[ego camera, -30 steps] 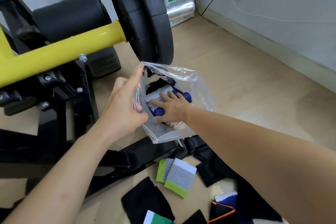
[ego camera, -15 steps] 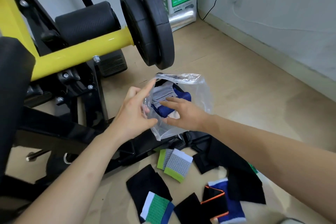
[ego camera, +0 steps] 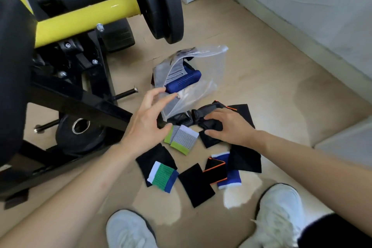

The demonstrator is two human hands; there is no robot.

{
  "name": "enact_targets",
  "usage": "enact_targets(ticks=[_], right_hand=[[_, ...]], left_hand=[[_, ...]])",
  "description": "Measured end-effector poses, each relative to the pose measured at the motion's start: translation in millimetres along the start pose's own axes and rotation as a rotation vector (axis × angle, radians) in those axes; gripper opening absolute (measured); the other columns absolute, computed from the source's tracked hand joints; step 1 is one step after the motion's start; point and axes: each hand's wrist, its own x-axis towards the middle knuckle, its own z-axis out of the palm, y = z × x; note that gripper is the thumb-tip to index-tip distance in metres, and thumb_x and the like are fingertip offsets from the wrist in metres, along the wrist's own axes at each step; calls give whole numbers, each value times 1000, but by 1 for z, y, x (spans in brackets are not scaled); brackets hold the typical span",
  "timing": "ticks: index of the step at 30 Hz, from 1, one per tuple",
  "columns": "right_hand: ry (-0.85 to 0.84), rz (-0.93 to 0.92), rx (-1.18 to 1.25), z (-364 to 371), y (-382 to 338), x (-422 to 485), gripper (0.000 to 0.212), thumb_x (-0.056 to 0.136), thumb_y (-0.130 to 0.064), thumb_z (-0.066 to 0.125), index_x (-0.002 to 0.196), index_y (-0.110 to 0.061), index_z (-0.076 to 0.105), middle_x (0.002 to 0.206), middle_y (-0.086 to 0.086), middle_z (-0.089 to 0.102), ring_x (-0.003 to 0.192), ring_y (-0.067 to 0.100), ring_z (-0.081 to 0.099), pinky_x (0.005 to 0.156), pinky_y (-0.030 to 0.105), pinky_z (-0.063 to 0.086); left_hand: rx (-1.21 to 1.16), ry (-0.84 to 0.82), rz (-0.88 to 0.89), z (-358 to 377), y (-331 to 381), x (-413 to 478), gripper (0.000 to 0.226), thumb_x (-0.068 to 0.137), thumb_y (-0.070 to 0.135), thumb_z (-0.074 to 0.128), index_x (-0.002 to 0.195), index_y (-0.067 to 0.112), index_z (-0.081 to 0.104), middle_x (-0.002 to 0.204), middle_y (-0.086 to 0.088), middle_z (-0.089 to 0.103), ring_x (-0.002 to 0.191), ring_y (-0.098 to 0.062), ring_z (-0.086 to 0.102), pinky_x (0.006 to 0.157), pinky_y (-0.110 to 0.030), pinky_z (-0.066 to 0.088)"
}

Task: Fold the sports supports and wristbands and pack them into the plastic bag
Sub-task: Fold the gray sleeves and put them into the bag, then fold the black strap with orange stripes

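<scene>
Plastic bag [ego camera: 211, 66]: clear glossy film, crumpled, lying on the tan floor [ego camera: 271, 78] just below the black weight plate [ego camera: 159, 0]. Contents seen through the film: a blue ribbed support [ego camera: 184, 82], rolled to a cylinder; a grey knit support [ego camera: 174, 74] lying against it.

Left hand [ego camera: 149, 121]: fingers spread and loosely bent, holding nothing; fingertips over the bag's near corner, contact not determinable.

Right hand [ego camera: 231, 128]: palm down on a black strap support [ego camera: 201, 113], a crumpled matte bundle just beside the bag's near edge; fingers lightly bent over it, thumb stretched alongside; whether they actually grip it cannot be told.

Unpacked pieces on the floor between hands and shoes, mostly flat knit rectangles: grey-and-lime wristbands [ego camera: 182, 139], two overlapping, between the hands; green wristband [ego camera: 163, 176] with white and blue ends, lying on a black wristband [ego camera: 155, 156]; a second plain black band [ego camera: 196, 184]; an orange-trimmed black piece [ego camera: 214, 169] overlapping a blue wristband [ego camera: 229, 178] with white edges; a larger black piece [ego camera: 244, 159] near the right wrist.

Surround: yellow painted tube [ego camera: 86, 18], smooth and round, on a black-framed gym machine at left; a spare plate [ego camera: 80, 133] flat on the floor beneath it; white shoes [ego camera: 279, 213] at the bottom.
</scene>
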Motion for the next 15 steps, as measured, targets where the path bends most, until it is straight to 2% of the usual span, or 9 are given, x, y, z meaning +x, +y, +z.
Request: enact_targets(ticks=[2, 4, 7, 9, 11, 15], right_hand=[[-52, 39, -10, 9, 7, -10, 49, 81, -42, 76, 123, -17, 67, 116, 3, 67, 113, 23, 59, 98, 35, 46], [-120, 81, -8, 19, 14, -17, 51, 81, -42, 77, 124, -18, 66, 115, 2, 66, 110, 22, 60, 97, 36, 46], [-231, 136, -10, 37, 21, -28, 52, 80, -40, 77, 126, -20, 65, 114, 1, 65, 105, 20, 61, 92, 30, 46], [-309, 159, -27, 48, 22, -37, 52, 81, -41, 76, 128, -23, 62, 116, -2, 64, 106, 18, 61, 91, 30, 47], [-387, 173, -17, 59, 23, -45, 56, 80, -40, 78, 130, -24, 59, 118, -4, 64, 106, 14, 61, 92, 30, 48], [-508, 130, -45, 86, 26, -60, 65, 73, -32, 80, 133, -27, 56, 104, -4, 56, 96, 17, 57, 87, 33, 49]], left_hand=[[12, 13, 42, 15, 1, -16, 75, 73, 3, 79, 141, 20, 56, 146, -2, 42, 125, -16, 50, 95, -32, 48], [-17, 8, 35, 34, -5, -31, 70, 71, 2, 78, 137, 15, 60, 137, -4, 50, 122, -20, 54, 99, -35, 49], [-137, -139, -79, 66, -19, -52, 60, 76, 18, 71, 135, 22, 61, 125, 6, 56, 112, -16, 58, 92, -42, 54], [-172, -239, -180, 86, -27, -61, 56, 79, 26, 70, 134, 26, 61, 121, 12, 59, 107, -12, 59, 90, -43, 54], [-186, -289, -229, 105, -35, -67, 54, 80, 22, 75, 133, 26, 63, 118, 13, 60, 107, -10, 59, 92, -42, 53], [-137, -433, -287, 136, -37, -79, 53, 82, 26, 77, 133, 28, 61, 124, 8, 61, 117, -16, 57, 98, -38, 48]])
